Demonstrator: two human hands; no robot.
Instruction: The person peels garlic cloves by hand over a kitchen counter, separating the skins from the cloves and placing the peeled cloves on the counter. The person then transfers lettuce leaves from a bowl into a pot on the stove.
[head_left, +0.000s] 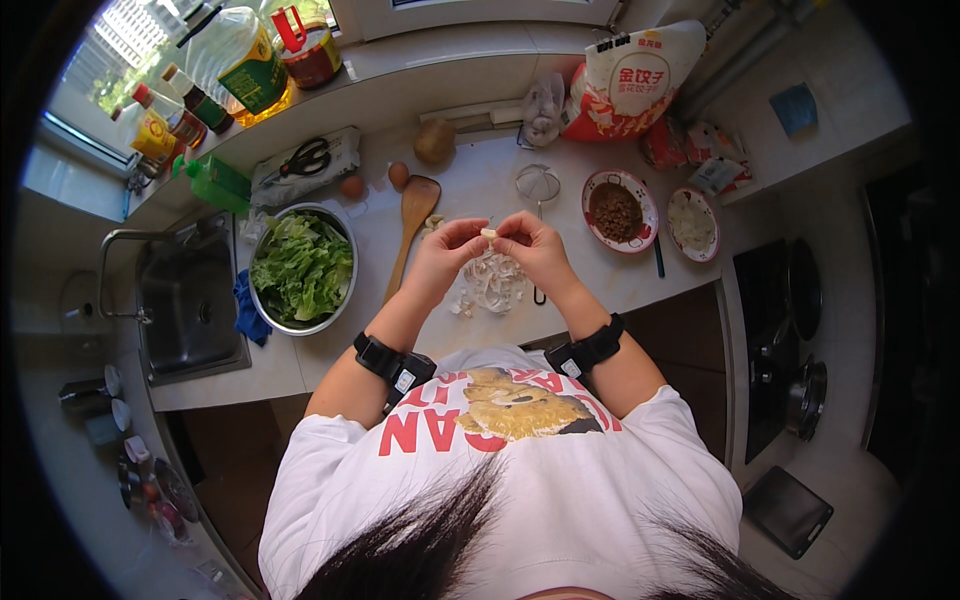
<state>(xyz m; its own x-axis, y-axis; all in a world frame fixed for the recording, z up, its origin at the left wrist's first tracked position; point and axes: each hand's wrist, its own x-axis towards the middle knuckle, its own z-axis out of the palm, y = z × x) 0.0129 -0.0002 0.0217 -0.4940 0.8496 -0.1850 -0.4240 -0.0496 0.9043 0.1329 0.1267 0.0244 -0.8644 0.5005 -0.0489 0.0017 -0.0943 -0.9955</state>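
Observation:
A pale garlic clove (489, 234) is pinched between the fingertips of my left hand (450, 251) and my right hand (534, 247), just above the worktop. Below them lies a loose pile of white garlic peel (493, 283). A few peeled cloves (433, 223) show beside my left hand, partly hidden by it. The wooden spatula (417, 210) lies to the left of that hand. Beyond my right hand is a small wire strainer (538, 182), its handle passing partly under the hand.
A metal bowl of leafy greens (302, 268) stands left, by the sink (196, 300). Two eggs (398, 175) and a round brown vegetable (434, 141) lie at the back. Right are a bowl of minced meat (616, 211), a smaller bowl of pale food (692, 225) and the hob (765, 352).

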